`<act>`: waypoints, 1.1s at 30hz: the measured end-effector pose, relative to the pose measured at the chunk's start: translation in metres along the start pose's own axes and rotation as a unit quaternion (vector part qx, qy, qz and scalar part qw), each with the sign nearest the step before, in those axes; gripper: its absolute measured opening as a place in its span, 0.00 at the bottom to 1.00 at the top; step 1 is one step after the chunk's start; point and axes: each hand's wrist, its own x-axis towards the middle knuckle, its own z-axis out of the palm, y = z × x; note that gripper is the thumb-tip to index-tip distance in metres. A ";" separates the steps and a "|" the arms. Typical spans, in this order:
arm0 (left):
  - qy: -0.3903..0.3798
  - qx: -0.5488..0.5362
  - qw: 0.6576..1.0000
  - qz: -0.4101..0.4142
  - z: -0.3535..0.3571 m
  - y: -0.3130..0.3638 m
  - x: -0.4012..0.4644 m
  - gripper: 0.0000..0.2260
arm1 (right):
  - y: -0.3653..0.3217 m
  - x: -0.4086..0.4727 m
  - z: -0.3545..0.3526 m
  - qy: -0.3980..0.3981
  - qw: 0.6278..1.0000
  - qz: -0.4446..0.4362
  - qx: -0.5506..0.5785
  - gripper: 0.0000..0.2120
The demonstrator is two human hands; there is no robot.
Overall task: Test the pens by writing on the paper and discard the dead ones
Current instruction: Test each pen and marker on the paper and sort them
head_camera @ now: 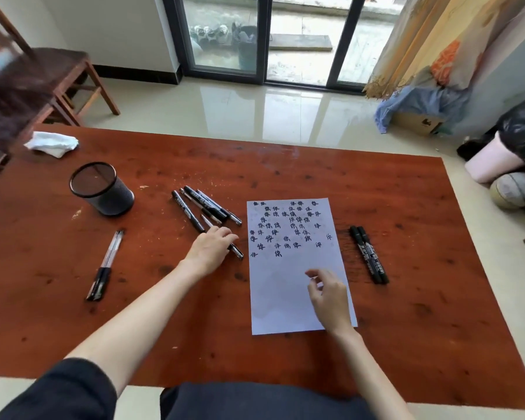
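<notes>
Two bare hands work over a broad reddish-brown wooden table (285, 165), the largest thing in view. Under the right hand (331, 301) lies a white sheet of paper (285, 298), its far half covered in rows of black handwritten test marks, its near half blank. That hand hovers over the sheet's lower right part, fingers loosely curled and gripping nothing. Well to the left of the left hand (211, 248) stands a black wire-mesh cylindrical pen cup (103, 189), which looks empty. Just beyond that hand's fingertips lies a loose cluster of black pens and markers (203, 207); the hand is palm down with fingers spread, touching one slim black pen (237, 251) that pokes out from under them, not yet closed around it. To the right of the right hand, off the paper's edge, two thick black markers (369, 253) lie side by side. Left of the left forearm, two clear-barrelled pens with black grips (103, 265) lie together. A crumpled white cloth (52, 144) sits at the far left corner.

The pens are probably light, rigid and smooth, apt to roll on the hard top; a pinch at mid-barrel seems the surest hold. The paper is thin and could slide unless pressed flat.
</notes>
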 end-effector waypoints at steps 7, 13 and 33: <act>-0.049 0.023 0.998 0.043 0.001 0.013 -0.002 0.07 | -0.019 -0.013 0.026 -0.086 0.996 -0.023 0.021 0.11; 0.154 -0.151 0.974 0.063 -0.020 0.034 -0.020 0.06 | -0.021 -0.012 0.024 -0.079 0.996 0.006 0.040 0.09; 0.126 -0.295 0.946 0.043 -0.020 0.101 -0.076 0.10 | -0.077 -0.003 -0.014 -0.127 0.636 0.118 0.752 0.17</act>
